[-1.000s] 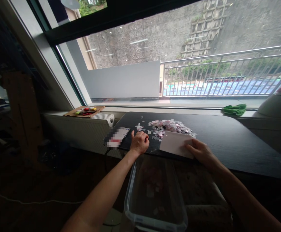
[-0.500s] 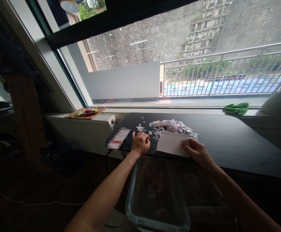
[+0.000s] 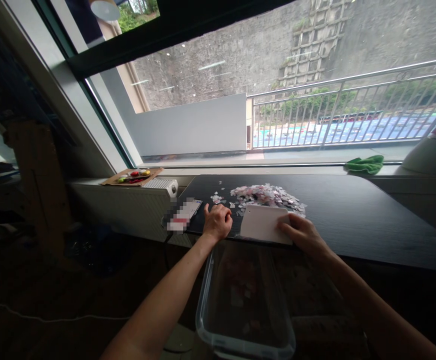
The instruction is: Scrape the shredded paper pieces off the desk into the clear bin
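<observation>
My right hand [image 3: 302, 232] grips the right end of a flat white plastic scraper [image 3: 261, 225], thumb in front. The scraper has rounded corners and a small hole at upper left; it stands tilted at the near edge of the dark table [image 3: 338, 210]. Just behind it lies a heap of small pale paper scraps [image 3: 266, 194]. My left hand [image 3: 218, 221] is at the table edge left of the scraper, fingers curled in; what they hold, if anything, is hidden. Below the edge is a clear plastic bin [image 3: 207, 300] with some scraps [image 3: 236, 297] inside.
Left of my left hand, a phone [image 3: 194, 207] lies at the table's corner, partly blurred out. A radiator [image 3: 128, 205] stands further left, with cardboard and colourful small items [image 3: 137, 175] above it. A green cloth [image 3: 364, 164] lies on the windowsill at right.
The scraper and my right hand have shifted slightly left and down toward the table edge. My left hand looks the same.
</observation>
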Available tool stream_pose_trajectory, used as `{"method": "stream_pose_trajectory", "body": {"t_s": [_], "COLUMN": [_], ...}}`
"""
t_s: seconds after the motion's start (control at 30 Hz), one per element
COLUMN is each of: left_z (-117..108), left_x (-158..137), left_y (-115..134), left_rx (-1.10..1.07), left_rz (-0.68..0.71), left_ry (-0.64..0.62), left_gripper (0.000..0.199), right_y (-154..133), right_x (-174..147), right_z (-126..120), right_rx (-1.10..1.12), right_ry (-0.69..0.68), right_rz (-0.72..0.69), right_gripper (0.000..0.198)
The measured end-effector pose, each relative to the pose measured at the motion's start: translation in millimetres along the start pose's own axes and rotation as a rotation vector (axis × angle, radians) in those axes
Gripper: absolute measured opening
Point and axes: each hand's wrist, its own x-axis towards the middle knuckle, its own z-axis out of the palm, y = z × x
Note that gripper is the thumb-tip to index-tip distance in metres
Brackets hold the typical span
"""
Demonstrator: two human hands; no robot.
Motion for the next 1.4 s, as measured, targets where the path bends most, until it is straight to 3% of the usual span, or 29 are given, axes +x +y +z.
{"method": "stream_pose_trajectory", "body": {"t_s": [0.1, 0.37, 0.53, 0.73, 0.9, 1.07, 1.23, 1.4], "left_z": [0.0, 0.2, -0.8, -0.7, -0.3, -0.8, -1.5, -1.1], "left_x": [0.0, 0.1, 0.1, 0.4, 0.3, 0.1, 0.2, -0.2], "left_y": [0.0, -1.7, -2.5, -2.2, -2.3, -2.1, -2.6, -5.2], "left_rx": [-0.005, -0.015, -0.022, -0.028, -0.029, -0.030, -0.040, -0.038], "left_rz": [-0.002, 0.004, 0.008, -0.001, -0.005, -0.006, -0.003, 0.021], "left_ry": [0.002, 0.005, 0.003, -0.001, 0.000, -0.002, 0.006, 0.035], "left_gripper": [0.014, 0.013, 0.013, 0.013, 0.014, 0.013, 0.013, 0.015], "right_y": [5.0, 5.3, 6.0, 4.1, 2.7, 2.2, 3.1, 12.8], "right_x": [0.5, -0.4, -0.5, -0.7, -1.7, -2.9, -0.6, -5.5], "right_z": [-0.9, -2.4, -1.5, -5.2, -4.6, -3.7, -10.2, -60.3], "right_rx": [-0.076, -0.053, 0.017, 0.029, -0.025, 0.097, 0.339, 0.177], "right_ry": [0.107, -0.009, 0.116, 0.087, 0.187, 0.094, 0.253, 0.480], "right_rz": [-0.017, -0.019, -0.023, 0.002, -0.024, -0.001, 0.010, -0.020], "right_gripper": [0.022, 0.023, 0.023, 0.020, 0.020, 0.021, 0.030, 0.024]}}
